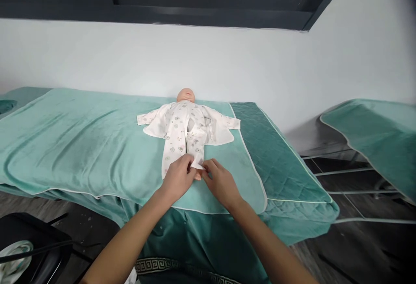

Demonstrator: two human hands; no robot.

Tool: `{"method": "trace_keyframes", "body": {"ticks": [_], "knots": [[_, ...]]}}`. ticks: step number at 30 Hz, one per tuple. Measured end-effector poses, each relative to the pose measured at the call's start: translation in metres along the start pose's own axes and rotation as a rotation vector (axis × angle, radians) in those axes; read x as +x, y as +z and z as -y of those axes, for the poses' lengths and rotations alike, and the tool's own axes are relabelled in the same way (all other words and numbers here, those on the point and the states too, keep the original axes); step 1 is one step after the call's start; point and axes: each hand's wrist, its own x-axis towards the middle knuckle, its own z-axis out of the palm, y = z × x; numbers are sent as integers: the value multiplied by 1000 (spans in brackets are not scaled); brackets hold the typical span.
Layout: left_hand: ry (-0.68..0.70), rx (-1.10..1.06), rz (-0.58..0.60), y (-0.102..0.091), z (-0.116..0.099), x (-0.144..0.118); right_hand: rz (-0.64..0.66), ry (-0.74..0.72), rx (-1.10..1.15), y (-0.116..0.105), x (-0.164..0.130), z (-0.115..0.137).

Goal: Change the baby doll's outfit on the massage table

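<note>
Doll (186, 95) lies face-up on the bed (81, 145). Your left hand (177, 177) and right hand (221, 182) both pinch the romper (185, 134) leg cuff; keep it taut, pull evenly.

Towel (81, 145) open l/r of doll (185, 128).

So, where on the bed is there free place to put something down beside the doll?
The towel is bare to the left of the doll, up to its sleeve. A narrower strip lies on the right, before the quilted cover. It is crowded at the doll's feet, where the left hand and right hand pinch the suit's leg.
</note>
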Motion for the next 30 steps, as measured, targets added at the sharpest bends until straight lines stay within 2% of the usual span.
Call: {"method": "trace_keyframes", "body": {"ticks": [2, 5, 7, 9, 12, 16, 18, 21, 24, 27, 30], "knots": [[34, 100, -38, -3, 5, -10, 0, -16, 21, -3, -5, 2], [96, 324, -83, -8, 9, -25, -81, -136, 21, -19, -13, 9], [149, 442, -54, -12, 8, -33, -82, -223, -13, -28, -19, 13], [204, 518, -6, -15, 5, -40, -28, -274, -72, -31, -24, 14], [261, 567, 36, -19, 1, -45, 73, -279, -143, -26, -30, 7], [314, 453, 31, -24, 3, -43, 128, -249, -109, -25, -33, -1], [325, 386, -23, -26, 6, -34, 120, -237, -44, -28, -31, 0], [335, 363, -94, -26, 12, -7, 92, -260, 43, -29, -23, 9], [364, 373, -84, -23, 16, 31, 90, -305, 58, -22, -14, 20], [366, 398, -45, -20, 21, 61, 179, -320, 105, -18, -8, 26], [316, 410, -56, -20, 32, 74, 216, -217, 300, -22, -1, 16]]}}
